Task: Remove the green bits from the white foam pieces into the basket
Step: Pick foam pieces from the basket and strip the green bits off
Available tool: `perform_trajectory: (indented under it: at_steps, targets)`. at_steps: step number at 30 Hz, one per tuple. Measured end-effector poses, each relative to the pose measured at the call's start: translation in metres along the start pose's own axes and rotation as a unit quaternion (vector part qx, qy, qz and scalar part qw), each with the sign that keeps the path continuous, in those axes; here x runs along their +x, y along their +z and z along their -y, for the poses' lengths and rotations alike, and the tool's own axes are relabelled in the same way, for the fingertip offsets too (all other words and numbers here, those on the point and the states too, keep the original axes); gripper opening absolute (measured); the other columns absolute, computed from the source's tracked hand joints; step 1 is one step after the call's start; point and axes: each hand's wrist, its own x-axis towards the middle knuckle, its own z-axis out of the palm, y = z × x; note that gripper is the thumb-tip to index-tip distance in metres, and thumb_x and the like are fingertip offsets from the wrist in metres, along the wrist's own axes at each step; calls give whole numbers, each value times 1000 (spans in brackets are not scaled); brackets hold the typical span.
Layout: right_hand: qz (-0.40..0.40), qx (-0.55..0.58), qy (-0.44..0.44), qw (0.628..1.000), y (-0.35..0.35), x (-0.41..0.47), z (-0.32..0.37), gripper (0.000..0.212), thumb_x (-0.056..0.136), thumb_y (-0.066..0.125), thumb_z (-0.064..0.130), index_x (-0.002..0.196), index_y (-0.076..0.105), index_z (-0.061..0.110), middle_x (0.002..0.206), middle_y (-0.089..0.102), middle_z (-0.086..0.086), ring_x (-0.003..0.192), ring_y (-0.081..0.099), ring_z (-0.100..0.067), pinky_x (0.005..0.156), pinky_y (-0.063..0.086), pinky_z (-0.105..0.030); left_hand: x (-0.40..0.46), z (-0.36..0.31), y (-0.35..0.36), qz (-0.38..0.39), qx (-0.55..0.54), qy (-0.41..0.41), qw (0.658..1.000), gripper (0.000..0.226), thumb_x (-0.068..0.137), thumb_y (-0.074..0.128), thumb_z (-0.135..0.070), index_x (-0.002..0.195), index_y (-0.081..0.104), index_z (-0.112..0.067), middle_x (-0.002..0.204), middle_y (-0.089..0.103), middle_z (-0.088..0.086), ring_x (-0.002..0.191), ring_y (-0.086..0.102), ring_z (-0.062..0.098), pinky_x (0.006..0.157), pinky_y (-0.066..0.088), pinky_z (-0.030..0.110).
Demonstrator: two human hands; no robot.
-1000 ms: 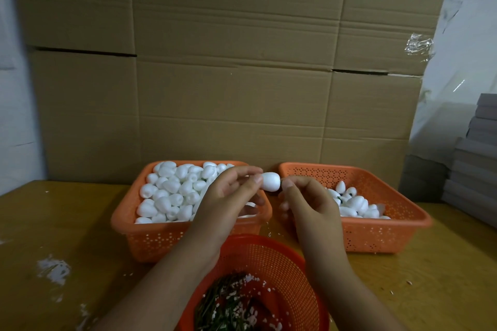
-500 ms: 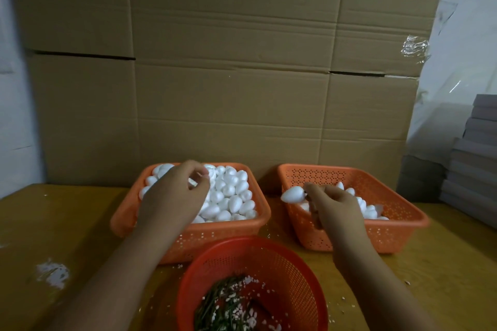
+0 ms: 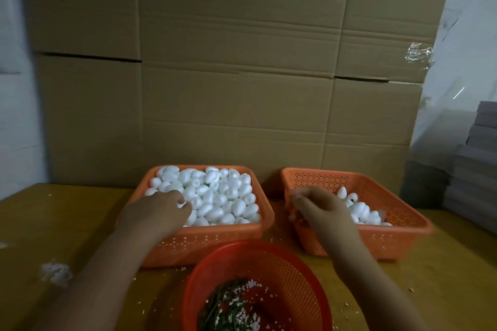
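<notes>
Head view, nearest to me: the round red basket (image 3: 309,277) sits at the near edge of the worktop (image 3: 40,223), holding a heap of green bits (image 3: 223,303) mixed with white crumbs. Just beyond it my left hand (image 3: 156,212) reaches into the left orange basket (image 3: 204,244), fingers curled down among the white foam pieces (image 3: 223,196) that fill it; I cannot tell whether that grip is clamped on one. My right hand (image 3: 320,209) hangs over the near left corner of the right orange basket (image 3: 390,239), fingers bent and blurred, so I cannot tell that grip either. A smaller pile of foam pieces (image 3: 360,209) lies in that basket. White scraps (image 3: 55,273) lie toward the worktop's left edge. Cardboard boxes (image 3: 236,75) stand along the far edge, grey stacked sheets (image 3: 478,169) at the right.
</notes>
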Motion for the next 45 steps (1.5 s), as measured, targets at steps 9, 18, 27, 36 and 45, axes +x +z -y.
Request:
perform_trajectory:
  at_steps: [9, 18, 27, 36, 45]
  targets:
    - [441, -324, -145, 824, 31, -33, 1, 31, 83, 73, 40, 112, 66, 32, 120, 64, 15, 114, 56, -3, 85, 39, -9, -4, 3, -8, 89, -39, 23, 995, 22, 91, 49, -45, 112, 56, -50, 133, 46, -4, 111, 52, 14, 101, 42, 34]
    - [413, -410, -124, 804, 57, -29, -46, 30, 76, 61, 46, 104, 61, 34, 103, 67, 9, 96, 63, -15, 74, 41, -21, -8, 0, -11, 115, -94, 66, 987, 29, 95, 49, -19, 86, 59, -45, 109, 58, -10, 104, 58, 11, 96, 48, 32]
    - [376, -425, -140, 812, 57, -41, -27, 32, 93, 60, 32, 122, 62, 21, 130, 58, -2, 122, 53, -22, 100, 40, -33, -2, 2, -4, 52, -169, 82, 981, 38, 93, 49, -9, 84, 64, -42, 92, 68, -14, 94, 62, 6, 80, 47, 22]
    - [319, -362, -189, 855, 53, -42, -18, 23, 93, 57, 27, 112, 67, 32, 130, 59, 15, 118, 52, -4, 101, 36, -15, -14, -20, -18, -86, -412, 170, 891, 40, 90, 62, 0, 91, 70, -39, 101, 72, -14, 98, 64, -4, 84, 49, 20]
    - [298, -320, -155, 886, 46, -34, -12, 20, 88, 58, 25, 102, 70, 34, 109, 68, 20, 100, 59, 4, 89, 49, -21, -53, -72, -31, 69, -689, 144, 707, 18, 96, 56, -16, 103, 72, -13, 102, 75, 9, 93, 73, 13, 67, 56, 19]
